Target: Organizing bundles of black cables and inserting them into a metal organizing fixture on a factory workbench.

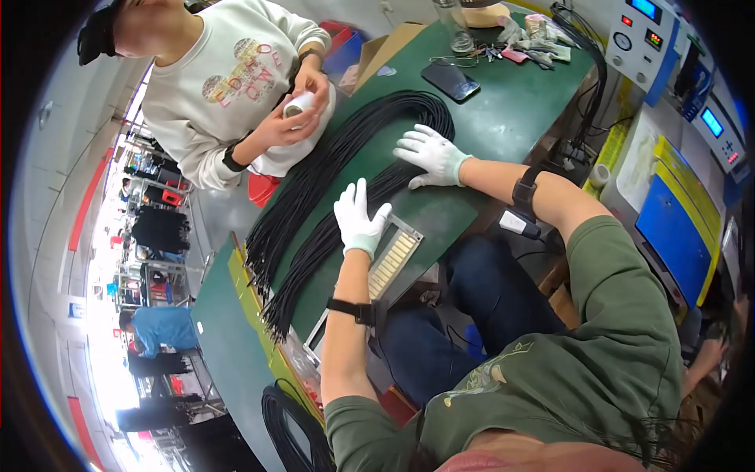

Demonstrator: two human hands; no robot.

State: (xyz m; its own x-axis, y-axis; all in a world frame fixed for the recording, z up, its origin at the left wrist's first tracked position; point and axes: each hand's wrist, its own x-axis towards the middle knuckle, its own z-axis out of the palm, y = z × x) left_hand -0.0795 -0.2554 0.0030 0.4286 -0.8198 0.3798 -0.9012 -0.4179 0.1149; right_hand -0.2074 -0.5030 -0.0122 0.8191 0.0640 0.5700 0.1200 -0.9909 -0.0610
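Note:
A long bundle of thin black cables [334,161] lies on the green tabletop, bent into a U whose curve is at the far right and whose loose ends point to the lower left. My right hand [431,155], in a white glove, rests with fingers spread near the curve, touching the inner strands. My left hand [362,219], gloved too, is open with fingers apart beside the nearer leg of the bundle. Partly under my left wrist is a metal-framed fixture [395,262] with a row of pale slots. Neither hand grips anything.
Across the table a person [236,86] in a white sweatshirt holds a white roll [298,105]. A black phone [451,82], a glass jar [458,35] and gloves [543,39] lie at the far end. Control boxes [641,39] stand right. Another black cable coil [295,433] lies lower left.

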